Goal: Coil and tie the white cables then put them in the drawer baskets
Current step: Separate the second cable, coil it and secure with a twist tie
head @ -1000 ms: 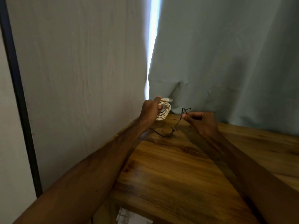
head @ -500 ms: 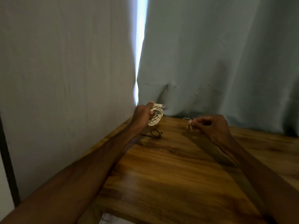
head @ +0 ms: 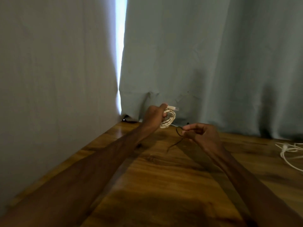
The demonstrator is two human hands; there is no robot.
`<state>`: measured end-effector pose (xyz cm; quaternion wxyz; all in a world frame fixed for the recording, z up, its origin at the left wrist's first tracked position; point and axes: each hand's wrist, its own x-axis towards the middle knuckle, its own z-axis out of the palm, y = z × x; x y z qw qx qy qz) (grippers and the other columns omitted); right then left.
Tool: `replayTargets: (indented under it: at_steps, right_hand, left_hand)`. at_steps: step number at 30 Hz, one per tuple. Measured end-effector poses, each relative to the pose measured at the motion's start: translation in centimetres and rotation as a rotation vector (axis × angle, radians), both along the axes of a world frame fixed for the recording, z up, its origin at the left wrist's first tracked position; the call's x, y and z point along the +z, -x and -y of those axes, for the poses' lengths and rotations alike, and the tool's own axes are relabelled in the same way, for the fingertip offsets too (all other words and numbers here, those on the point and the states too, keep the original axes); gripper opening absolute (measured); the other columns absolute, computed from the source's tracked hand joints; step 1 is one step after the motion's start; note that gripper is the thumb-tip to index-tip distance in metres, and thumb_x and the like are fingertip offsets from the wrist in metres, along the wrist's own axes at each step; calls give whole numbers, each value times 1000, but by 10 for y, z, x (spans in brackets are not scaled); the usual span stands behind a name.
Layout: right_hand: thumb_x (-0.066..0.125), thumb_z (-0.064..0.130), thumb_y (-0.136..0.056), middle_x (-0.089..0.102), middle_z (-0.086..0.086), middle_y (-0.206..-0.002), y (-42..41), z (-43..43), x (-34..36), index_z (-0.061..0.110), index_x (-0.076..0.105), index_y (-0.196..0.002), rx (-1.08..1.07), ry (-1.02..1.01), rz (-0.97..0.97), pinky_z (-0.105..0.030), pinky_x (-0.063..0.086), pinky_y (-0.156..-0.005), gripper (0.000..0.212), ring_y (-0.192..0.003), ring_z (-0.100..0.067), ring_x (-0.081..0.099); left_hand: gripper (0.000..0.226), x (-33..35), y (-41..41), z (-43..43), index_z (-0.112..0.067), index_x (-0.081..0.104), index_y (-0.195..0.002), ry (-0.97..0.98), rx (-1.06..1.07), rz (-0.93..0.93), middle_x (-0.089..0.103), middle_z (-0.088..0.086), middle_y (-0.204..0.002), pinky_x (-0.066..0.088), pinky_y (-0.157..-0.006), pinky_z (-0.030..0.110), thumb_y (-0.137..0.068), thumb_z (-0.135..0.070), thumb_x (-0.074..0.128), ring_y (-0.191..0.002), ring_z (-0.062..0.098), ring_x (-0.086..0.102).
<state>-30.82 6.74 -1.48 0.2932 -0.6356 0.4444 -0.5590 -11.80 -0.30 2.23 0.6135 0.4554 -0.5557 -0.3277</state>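
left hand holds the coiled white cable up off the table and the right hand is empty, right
Not quite. The right hand is not empty: in the head view it pinches a thin dark tie. The left hand does hold the coiled white cable up off the table.

This looks to me like a room in a home, a desk corner by a window. I see a varnished wooden tabletop (head: 164, 185) meeting a long blue-grey curtain (head: 213, 63), with a slit of daylight (head: 120, 38) between the curtain and a pale wood-grain panel (head: 49, 71) on the left. A loose white cable (head: 288, 151) lies on the wood at the right edge.
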Motion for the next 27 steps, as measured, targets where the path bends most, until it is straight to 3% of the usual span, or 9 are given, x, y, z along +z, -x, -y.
replayTargets:
  at_steps: [5,9,12,14,17,20,24,27]
  right_hand:
    - [84,-1,-76,79,-12,-81,2,0,4,4,72,-99,-20,-60,115,-40,63,-74,26,-77,-34,75]
    - [82,3,-80,80,-6,-83,2,-1,3,10,81,-91,3,-72,56,-26,59,-64,13,-78,-23,76]
    - [79,9,-85,80,6,-82,-1,-2,1,21,81,-89,29,-61,-24,-22,58,-65,13,-77,-9,74]
    - [78,6,-85,79,8,-80,-2,-3,1,19,80,-89,55,-34,-11,-15,53,-61,14,-74,-4,73]
    - [79,3,-84,80,2,-83,-4,-4,3,17,81,-88,18,8,16,-12,54,-66,15,-78,-7,75]
    - [74,-2,-86,80,-8,-84,-8,-10,6,7,80,-89,62,-21,156,-18,59,-69,11,-79,-16,78]
    - [66,-1,-93,79,-11,-80,-14,-17,6,3,76,-91,78,-57,172,-22,58,-53,10,-63,-20,75]
    - [66,-2,-93,78,-13,-76,-16,-13,3,-7,73,-93,-1,-119,157,-20,40,-34,9,-37,-16,58]
  left_hand:
    - [45,-14,48,-1,-16,64,-58,-41,9,-9,61,-3,-52,50,-70,36,-97,-39,62,-61,24,62]
    - [53,-43,58,-2,-7,77,-80,-70,-22,-29,76,9,-76,57,-73,39,-85,-56,58,-74,27,73]
    - [67,-50,58,1,-8,77,-86,-79,-32,-52,77,11,-83,60,-78,49,-77,-69,50,-80,30,74]
    - [73,-53,56,-1,-10,75,-89,-66,-17,-44,76,12,-88,60,-81,53,-75,-74,43,-84,33,73]
    - [75,-59,50,-2,-10,74,-93,-51,13,-4,74,13,-89,59,-81,53,-77,-74,39,-84,31,72]
    - [70,-62,47,-7,-12,75,-85,-21,42,11,74,13,-85,58,-80,55,-79,-71,39,-82,32,72]
    - [72,-62,50,-14,-11,74,-83,13,57,48,74,13,-84,57,-79,55,-78,-70,35,-82,34,71]
    - [78,-62,50,-16,-11,74,-88,13,71,61,74,12,-88,56,-82,52,-75,-75,31,-84,30,70]
